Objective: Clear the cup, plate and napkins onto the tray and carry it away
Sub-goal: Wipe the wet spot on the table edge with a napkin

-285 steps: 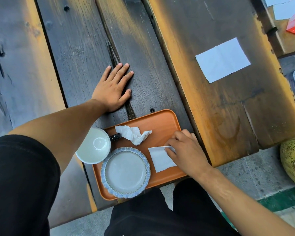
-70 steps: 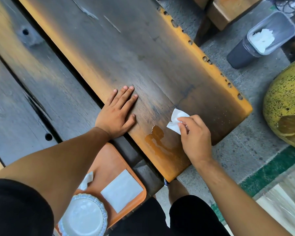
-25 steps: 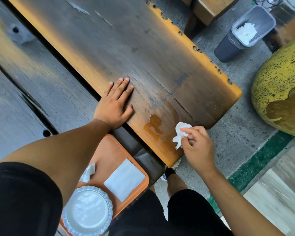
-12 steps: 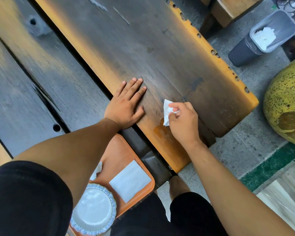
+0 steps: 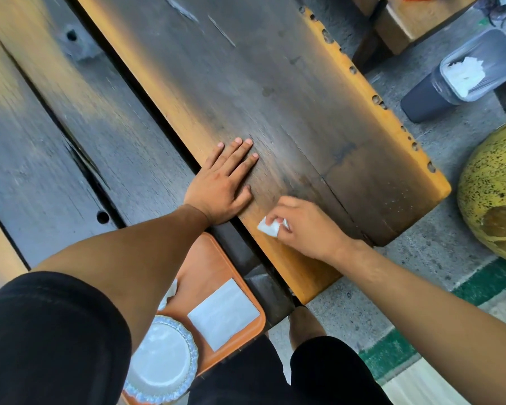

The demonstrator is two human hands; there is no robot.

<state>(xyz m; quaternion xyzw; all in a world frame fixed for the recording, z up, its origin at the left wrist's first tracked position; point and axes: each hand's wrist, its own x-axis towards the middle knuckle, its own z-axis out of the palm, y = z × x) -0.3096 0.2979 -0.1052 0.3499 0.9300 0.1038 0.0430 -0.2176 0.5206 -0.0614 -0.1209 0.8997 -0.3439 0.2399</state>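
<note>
My right hand (image 5: 304,228) pinches a crumpled white napkin (image 5: 268,228) against the wooden table (image 5: 275,83) near its front edge. My left hand (image 5: 221,184) lies flat on the table with straight fingers. The orange tray (image 5: 214,258) sits at the table's near edge under my left forearm. On it lie a flat folded napkin (image 5: 224,314), a white plate with a blue rim (image 5: 161,361) and a bit of crumpled napkin (image 5: 170,293). The cup is hidden.
A grey bin (image 5: 427,97) with white paper inside stands on the concrete floor at the right. A large yellow speckled object (image 5: 497,188) sits at the far right. A green floor stripe (image 5: 392,349) runs below it. My foot (image 5: 304,325) shows under the table edge.
My right hand has dragged the crumpled napkin back toward the table's front edge, over the wet spot, which no longer shows. My left hand stays flat on the table.
</note>
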